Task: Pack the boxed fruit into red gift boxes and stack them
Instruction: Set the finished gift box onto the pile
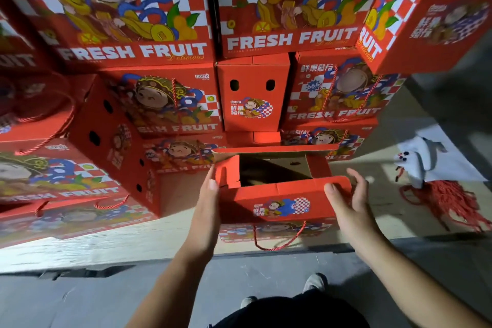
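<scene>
A red gift box (279, 202) stands in front of me on a low platform, its top flaps raised and its dark inside showing. My left hand (210, 200) lies flat with straight fingers against the box's left side, by the left flap. My right hand (348, 197) is at the right end, its thumb on the near flap and its fingers spread and loosely bent just off the corner. What lies inside the box is too dark to tell. A red cord handle (277, 242) hangs from the box underneath.
Closed red FRESH FRUIT gift boxes (138, 8) are stacked high behind and to the left, one tilted box (138, 141) leaning at the left. A heap of red cords (447, 202) and a white sheet (431, 160) lie at the right. My shoes (315, 282) stand on the grey floor.
</scene>
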A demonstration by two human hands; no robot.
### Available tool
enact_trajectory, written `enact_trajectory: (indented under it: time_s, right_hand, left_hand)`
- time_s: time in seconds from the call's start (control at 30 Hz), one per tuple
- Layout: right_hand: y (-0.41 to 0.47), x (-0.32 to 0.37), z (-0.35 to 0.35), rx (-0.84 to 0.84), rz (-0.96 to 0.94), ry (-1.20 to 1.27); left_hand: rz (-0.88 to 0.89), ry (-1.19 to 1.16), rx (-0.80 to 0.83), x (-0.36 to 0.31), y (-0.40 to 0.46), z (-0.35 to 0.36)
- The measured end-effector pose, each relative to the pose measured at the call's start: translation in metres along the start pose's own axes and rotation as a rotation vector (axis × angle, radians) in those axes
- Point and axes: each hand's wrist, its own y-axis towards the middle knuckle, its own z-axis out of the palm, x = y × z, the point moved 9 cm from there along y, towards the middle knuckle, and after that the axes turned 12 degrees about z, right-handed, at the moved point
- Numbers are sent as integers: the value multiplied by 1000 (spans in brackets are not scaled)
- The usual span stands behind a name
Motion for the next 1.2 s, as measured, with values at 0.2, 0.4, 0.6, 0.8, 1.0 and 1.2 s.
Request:
enact_trajectory:
  time_s: [0.2, 0.4, 0.6, 0.8, 1.0, 1.2]
  right_hand:
    - [-12, 39, 14, -284, -582, -731]
    - [-1, 26, 38, -59, -601, -1143]
    - [14, 32, 50, 59, -611, -1393]
    - [-8, 31, 123, 140, -613, -1389]
    - [-5, 39, 115, 150, -679, -1263]
    - [1, 18, 55, 128, -710, -1340]
  left_hand:
    - [393, 1050, -12, -25, -3, -10]
    - [543, 1397, 265, -28, -2, 20]
    - [508, 1536, 426, -30, 19, 33]
    - [507, 1596, 547, -18, 16, 70]
    - [451, 1473, 524, -17, 24, 56]
    - [512, 1459, 419, -15, 1, 26]
